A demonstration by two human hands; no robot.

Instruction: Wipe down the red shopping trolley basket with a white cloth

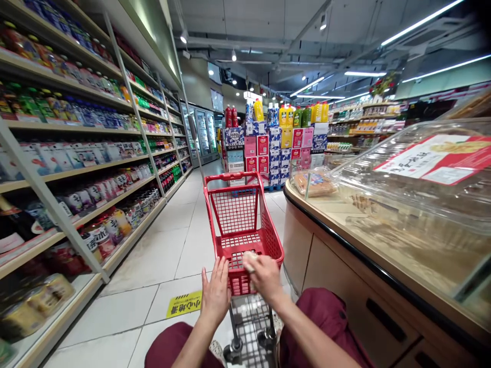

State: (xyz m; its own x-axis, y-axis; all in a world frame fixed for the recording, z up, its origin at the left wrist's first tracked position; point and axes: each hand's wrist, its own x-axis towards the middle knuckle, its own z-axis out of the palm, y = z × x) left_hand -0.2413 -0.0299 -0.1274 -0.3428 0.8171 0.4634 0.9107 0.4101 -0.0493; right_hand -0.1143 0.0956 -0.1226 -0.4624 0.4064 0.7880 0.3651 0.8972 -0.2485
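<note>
Directly before me stands a red plastic shopping cart with a grid basket and dark wheels, and its basket holds nothing that I can see. My left hand is at the near left corner of the basket, fingers stretched out and lying against the rim. Over the near rim, my right hand is closed around a small crumpled whitish wad, perhaps a cloth or tissue. The palm side of the right hand is hidden. My knees in dark red trousers flank the cart's lower frame.
Shelves of bottled drinks line the left side. A wooden counter with clear plastic food packs rises close on the right. Ahead is a stack of drink cartons. A yellow floor sticker lies on the white tiles.
</note>
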